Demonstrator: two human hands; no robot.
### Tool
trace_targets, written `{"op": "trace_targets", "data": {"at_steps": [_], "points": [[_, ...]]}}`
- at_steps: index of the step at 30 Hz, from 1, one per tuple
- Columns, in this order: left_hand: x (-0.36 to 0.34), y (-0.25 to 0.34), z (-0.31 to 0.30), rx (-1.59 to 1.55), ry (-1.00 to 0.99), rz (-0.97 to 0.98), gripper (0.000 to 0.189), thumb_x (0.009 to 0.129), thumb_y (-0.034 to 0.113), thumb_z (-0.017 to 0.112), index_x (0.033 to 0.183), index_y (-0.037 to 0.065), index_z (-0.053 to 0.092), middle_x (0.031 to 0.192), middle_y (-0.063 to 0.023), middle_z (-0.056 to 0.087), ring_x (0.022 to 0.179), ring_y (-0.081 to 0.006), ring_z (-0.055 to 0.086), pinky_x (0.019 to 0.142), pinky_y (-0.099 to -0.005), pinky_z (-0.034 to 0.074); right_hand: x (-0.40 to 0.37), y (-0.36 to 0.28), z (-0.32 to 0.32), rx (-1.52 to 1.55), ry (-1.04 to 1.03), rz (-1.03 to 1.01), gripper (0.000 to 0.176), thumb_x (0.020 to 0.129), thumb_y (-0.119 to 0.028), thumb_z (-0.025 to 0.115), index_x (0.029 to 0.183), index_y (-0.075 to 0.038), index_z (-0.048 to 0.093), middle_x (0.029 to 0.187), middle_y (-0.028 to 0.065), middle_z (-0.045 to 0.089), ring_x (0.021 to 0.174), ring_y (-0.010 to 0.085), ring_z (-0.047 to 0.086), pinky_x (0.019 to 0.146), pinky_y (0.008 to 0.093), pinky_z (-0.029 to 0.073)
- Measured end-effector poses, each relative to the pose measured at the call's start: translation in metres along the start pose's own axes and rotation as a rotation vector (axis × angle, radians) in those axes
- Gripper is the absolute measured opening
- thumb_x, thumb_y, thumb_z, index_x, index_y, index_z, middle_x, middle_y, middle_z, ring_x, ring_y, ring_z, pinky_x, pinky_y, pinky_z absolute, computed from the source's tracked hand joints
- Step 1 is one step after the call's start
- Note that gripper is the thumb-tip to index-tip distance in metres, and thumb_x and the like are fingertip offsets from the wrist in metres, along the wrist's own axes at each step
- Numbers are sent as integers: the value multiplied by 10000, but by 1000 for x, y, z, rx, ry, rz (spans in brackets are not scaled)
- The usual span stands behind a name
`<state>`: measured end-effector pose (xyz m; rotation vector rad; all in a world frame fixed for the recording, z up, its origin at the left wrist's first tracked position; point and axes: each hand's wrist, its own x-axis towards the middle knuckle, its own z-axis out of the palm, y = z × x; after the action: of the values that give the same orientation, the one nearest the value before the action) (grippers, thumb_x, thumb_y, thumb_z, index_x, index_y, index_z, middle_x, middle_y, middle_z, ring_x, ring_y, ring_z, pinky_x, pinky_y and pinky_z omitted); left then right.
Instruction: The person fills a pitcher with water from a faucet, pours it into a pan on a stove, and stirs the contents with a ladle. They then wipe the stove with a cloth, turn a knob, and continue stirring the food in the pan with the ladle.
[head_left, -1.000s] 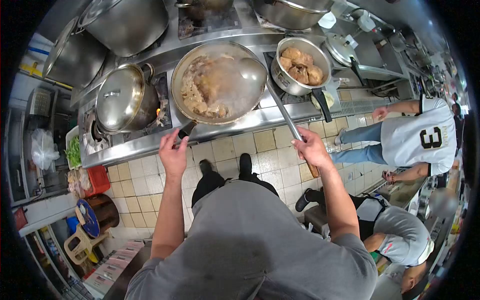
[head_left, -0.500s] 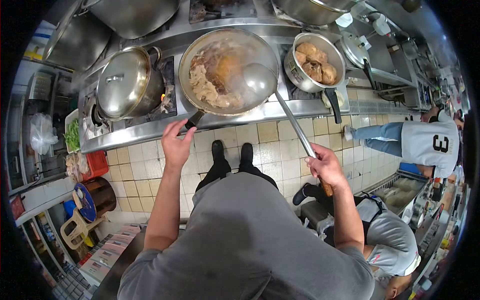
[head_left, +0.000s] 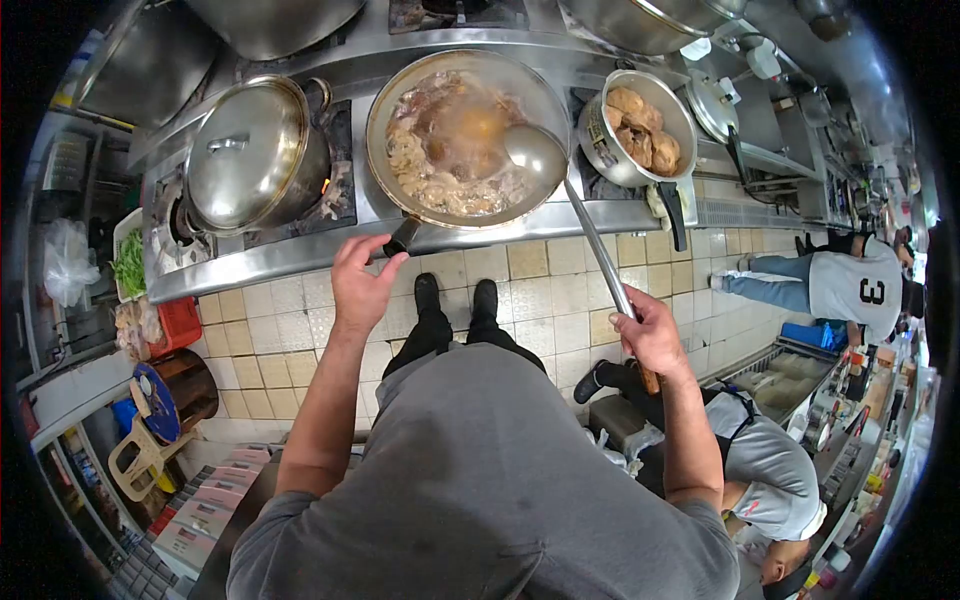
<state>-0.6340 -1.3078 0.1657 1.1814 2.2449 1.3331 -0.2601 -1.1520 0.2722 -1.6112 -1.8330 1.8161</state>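
Observation:
A wide round pan on the stove holds steaming brown liquid with pale pieces of food. My left hand is at the pan's short black handle, with the handle's end between thumb and fingers. My right hand is wrapped round the lower shaft of a long metal ladle, whose brown grip end sticks out below the fist. The ladle's bowl rests at the right side of the pan, its rounded back facing up.
A lidded pot stands left of the pan, with a flame beside it. To the right, a pot holds several brown lumps. One co-worker bends at the lower right; another person is farther off. Green leaves fill a container at left.
The pale food, heaped at the pan's left before, now lies spread lower in the liquid. The ladle has stayed at the pan's right side. The far person has shifted away.

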Motion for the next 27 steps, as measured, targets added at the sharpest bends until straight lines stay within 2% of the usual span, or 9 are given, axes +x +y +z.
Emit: {"op": "trace_targets", "data": {"at_steps": [3, 6, 18, 27], "points": [[1, -3, 0, -6, -7, 1, 331, 694, 122, 837, 981, 42, 694, 979, -100, 661, 867, -243, 618, 745, -334, 502, -4, -7, 2, -36, -24, 21, 413, 883, 1, 606, 1292, 7, 543, 678, -36, 480, 479, 47, 439, 433, 226, 374], [2, -9, -1, 15, -18, 57, 337, 724, 119, 828, 1019, 35, 688, 986, -92, 658, 864, -194, 626, 715, -303, 509, -10, -11, 4, -39, -37, 59, 386, 883, -9, 605, 1265, 10, 557, 674, -35, 479, 477, 49, 443, 432, 223, 369], [5, -5, -4, -7, -37, 24, 342, 693, 142, 842, 984, 42, 694, 957, -89, 660, 845, -233, 617, 725, -323, 502, -23, -4, 31, 165, -129, 157, 459, 899, -34, 619, 1345, -8, 513, 683, -22, 527, 465, 51, 470, 422, 212, 372], [7, -7, -5, -47, -37, 27, 327, 696, 129, 838, 972, 40, 686, 957, -93, 658, 871, -245, 621, 726, -329, 506, -17, 0, 59, 306, -233, 146, 479, 904, -45, 619, 1360, 12, 484, 702, -3, 540, 470, 69, 475, 428, 221, 379]]}}
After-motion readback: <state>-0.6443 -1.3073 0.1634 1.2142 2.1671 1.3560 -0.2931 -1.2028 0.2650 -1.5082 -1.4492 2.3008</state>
